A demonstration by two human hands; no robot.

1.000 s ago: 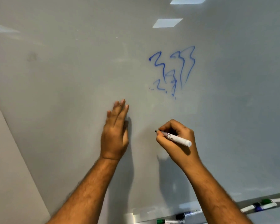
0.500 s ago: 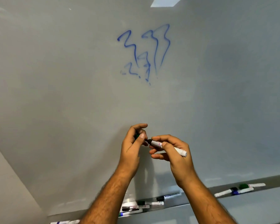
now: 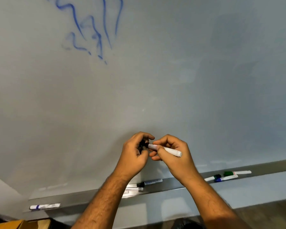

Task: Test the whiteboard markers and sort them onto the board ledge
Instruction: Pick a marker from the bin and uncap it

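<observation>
Head view: ledge (image 3: 175, 185) markers (image 3: 149, 182) behind forearms.

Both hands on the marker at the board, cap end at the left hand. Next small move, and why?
Probably press the black cap fully home. The left hand grips it at the tip of the marker, whose barrel the right hand holds. Once capped, it can go to the ledge.

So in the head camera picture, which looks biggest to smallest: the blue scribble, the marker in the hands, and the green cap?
1. blue scribble, cut off at the top edge
2. marker held in the right hand, partly covered by fingers
3. green cap on the ledge, farther away, so it may only look smallest
</observation>
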